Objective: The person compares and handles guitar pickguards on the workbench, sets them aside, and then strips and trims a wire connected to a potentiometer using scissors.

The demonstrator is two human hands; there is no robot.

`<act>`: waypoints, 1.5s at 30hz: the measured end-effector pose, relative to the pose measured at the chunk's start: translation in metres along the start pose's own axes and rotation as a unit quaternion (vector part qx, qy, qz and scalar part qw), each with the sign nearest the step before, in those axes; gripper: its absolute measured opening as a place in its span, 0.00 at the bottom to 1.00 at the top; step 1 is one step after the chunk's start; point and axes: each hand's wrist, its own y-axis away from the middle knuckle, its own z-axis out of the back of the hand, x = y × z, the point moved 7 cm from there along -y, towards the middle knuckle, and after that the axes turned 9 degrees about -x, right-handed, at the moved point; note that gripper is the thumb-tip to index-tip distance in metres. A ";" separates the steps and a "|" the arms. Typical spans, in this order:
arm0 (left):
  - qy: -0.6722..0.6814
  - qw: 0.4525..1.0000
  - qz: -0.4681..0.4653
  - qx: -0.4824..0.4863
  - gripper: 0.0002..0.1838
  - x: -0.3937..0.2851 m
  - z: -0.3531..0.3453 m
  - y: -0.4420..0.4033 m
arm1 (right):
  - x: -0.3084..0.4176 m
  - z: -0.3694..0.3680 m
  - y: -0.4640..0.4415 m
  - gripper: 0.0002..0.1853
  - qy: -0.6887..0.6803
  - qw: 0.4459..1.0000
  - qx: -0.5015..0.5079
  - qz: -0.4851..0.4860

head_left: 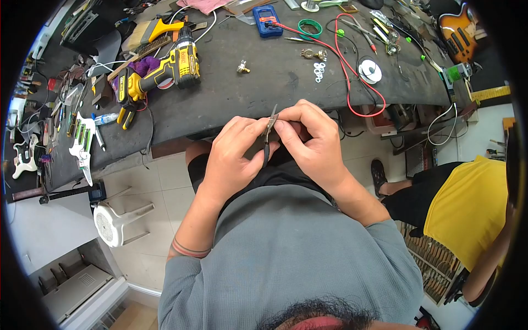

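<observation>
My left hand (pixel 234 154) is closed around a small dark-handled tool with thin metal jaws, like tweezers or scissors (pixel 270 129), pointing away from me. My right hand (pixel 312 132) is pinched close beside the tool's metal part; what its fingertips hold is too small to make out. Both hands meet just off the front edge of the dark workbench (pixel 220 104). Beyond them on the bench lie a small metal part (pixel 243 67), another metal component (pixel 314 54) and several white rings (pixel 318 71).
A yellow drill (pixel 184 63) lies at left, near a white pickguard (pixel 83 140). Behind are a blue multimeter (pixel 268 22), a red cable (pixel 352 82) and a white spool (pixel 370 71). A white stool (pixel 110 224) stands lower left. A person in yellow (pixel 467 203) is at right.
</observation>
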 end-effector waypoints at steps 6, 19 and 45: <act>-0.005 1.000 0.000 -0.008 0.24 0.003 -0.001 0.004 | 0.005 0.001 -0.002 0.03 0.015 1.000 0.005 0.007; 0.240 0.930 0.263 -0.096 0.29 0.050 0.005 0.021 | -0.013 0.001 0.001 0.26 0.019 0.998 0.060 -0.021; 0.295 0.889 0.281 -0.208 0.26 0.058 0.028 0.013 | -0.018 0.027 -0.009 0.05 0.137 0.986 0.073 0.064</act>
